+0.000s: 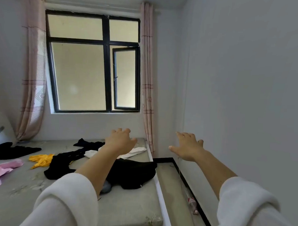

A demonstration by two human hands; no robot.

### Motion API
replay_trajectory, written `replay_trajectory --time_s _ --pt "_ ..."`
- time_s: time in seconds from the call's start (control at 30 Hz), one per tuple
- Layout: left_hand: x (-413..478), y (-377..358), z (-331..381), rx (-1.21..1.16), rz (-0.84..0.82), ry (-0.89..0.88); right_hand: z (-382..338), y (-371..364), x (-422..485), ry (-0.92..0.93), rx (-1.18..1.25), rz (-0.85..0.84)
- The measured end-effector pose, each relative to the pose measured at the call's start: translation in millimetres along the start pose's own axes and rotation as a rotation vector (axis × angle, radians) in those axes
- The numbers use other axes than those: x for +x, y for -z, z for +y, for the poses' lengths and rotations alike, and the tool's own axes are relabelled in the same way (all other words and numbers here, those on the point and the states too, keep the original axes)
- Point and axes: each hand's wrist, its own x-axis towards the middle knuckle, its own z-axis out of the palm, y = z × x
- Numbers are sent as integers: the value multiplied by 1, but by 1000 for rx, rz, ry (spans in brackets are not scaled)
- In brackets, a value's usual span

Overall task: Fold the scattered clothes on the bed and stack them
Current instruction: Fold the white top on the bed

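Note:
Clothes lie scattered and unfolded on the grey bed (128,212). A large black garment (134,173) sits near the bed's right edge, a white garment (135,152) behind it. Another black piece (62,164) lies in the middle, a yellow one (41,159) to its left, a black one (13,150) at the far left, and a pink one (1,170) at the left edge. My left hand (120,140) is stretched out above the white garment, fingers spread, holding nothing. My right hand (187,146) is raised beyond the bed's right side, open and empty.
A black-framed window (94,63) with pink curtains (33,75) fills the far wall. A white wall stands close on the right. Between bed and wall runs a narrow floor strip (174,189) with a small piece of litter (192,204). A small grey item (106,187) lies under my left forearm.

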Motion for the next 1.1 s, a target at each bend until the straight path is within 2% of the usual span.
replay_trajectory --time_s 0.27,0.53,0.73,1.1 --pt "115 -57 77 -82 11 -37 83 -8 108 -43 -21 30" --pt "205 -144 127 -110 7 -32 153 -60 197 -79 -33 -15" --pt "291 -222 145 -132 -46 -34 198 -110 281 -104 -43 -73" --pt "499 -334 141 -73 -110 -64 243 -186 495 -92 -65 -149"
